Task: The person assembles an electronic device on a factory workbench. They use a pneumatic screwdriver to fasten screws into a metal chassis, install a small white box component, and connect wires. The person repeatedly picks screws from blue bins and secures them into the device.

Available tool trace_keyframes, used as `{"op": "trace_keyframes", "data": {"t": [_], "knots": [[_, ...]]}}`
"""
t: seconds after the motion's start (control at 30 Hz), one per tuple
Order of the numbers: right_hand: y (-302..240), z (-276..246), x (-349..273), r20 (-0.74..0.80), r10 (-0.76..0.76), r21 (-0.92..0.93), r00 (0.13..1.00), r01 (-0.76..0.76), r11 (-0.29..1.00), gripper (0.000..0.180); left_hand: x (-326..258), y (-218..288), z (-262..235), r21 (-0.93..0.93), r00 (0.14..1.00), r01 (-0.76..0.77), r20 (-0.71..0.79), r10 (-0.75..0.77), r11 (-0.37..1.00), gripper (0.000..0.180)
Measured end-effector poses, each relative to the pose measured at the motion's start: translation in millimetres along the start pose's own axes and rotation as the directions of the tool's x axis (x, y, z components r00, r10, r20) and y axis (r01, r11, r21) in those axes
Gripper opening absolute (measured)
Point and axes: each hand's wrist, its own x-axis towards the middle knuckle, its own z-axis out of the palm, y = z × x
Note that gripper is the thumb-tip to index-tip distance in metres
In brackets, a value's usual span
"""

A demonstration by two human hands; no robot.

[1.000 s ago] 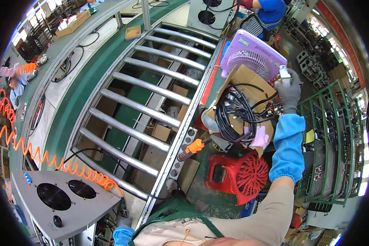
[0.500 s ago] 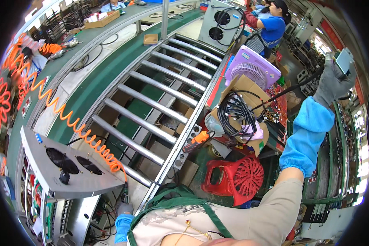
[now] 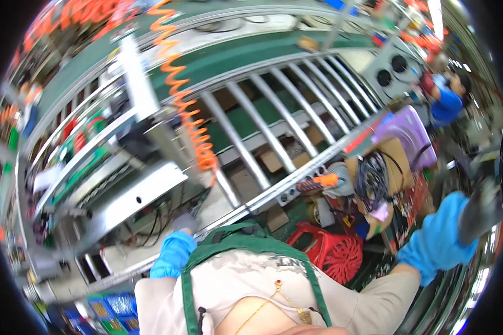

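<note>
My left hand (image 3: 185, 223), in a grey glove and blue sleeve cover, is low beside the open metal cabinet (image 3: 142, 198); its fingers are too small and blurred to read. Above it hangs an orange coiled cord (image 3: 176, 84), its lower end bunched near the cabinet's edge. Stretched far out to the right is my right hand (image 3: 482, 215), also gloved in grey. Motion smears its fingers, and whatever they may hold cannot be made out. Inside the cabinet, green and red parts and dark wires show.
A roller conveyor (image 3: 274, 151) runs across the middle. To its right are an orange-handled tool (image 3: 321, 182), a cardboard box (image 3: 399, 153) of black cables, a purple fan (image 3: 411, 134) and a red plastic stool (image 3: 332, 257). A co-worker in blue (image 3: 447, 103) stands near a grey fan box (image 3: 394, 70).
The view has swung left, and more of the cabinet's inside shows. My right hand has come lower; the light rectangular object in it earlier is no longer discernible. The fan panel's face has turned from view.
</note>
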Motion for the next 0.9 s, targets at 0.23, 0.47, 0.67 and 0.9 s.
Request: {"op": "trace_keyframes", "data": {"t": [0.23,0.47,0.67,0.9], "knots": [[-175.2,153.9,-49.4,0.587,-0.026,0.658,0.809,-0.458,0.598,0.066,-37.8,-33.7,-45.3,-0.4,0.772,-0.618,-0.147,0.618,0.677,0.071],[-323.5,251.1,-70.6,0.709,-0.269,0.696,0.652,-0.585,0.416,0.069,-153.6,-61.0,-155.6,-0.728,0.228,-0.665,-0.409,0.884,-0.165,0.112],[-376.2,260.4,-70.8,0.862,-0.302,0.506,0.407,-0.731,0.457,0.101,-163.6,-109.5,-147.4,-0.813,0.472,-0.58,-0.289,0.833,0.047,0.114],[-355.3,249.8,-72.3,0.909,-0.264,0.373,0.323,-0.913,0.168,0.082,-156.4,-127.3,-133.2,-0.937,0.462,-0.349,-0.194,0.866,-0.024,0.076]]}}
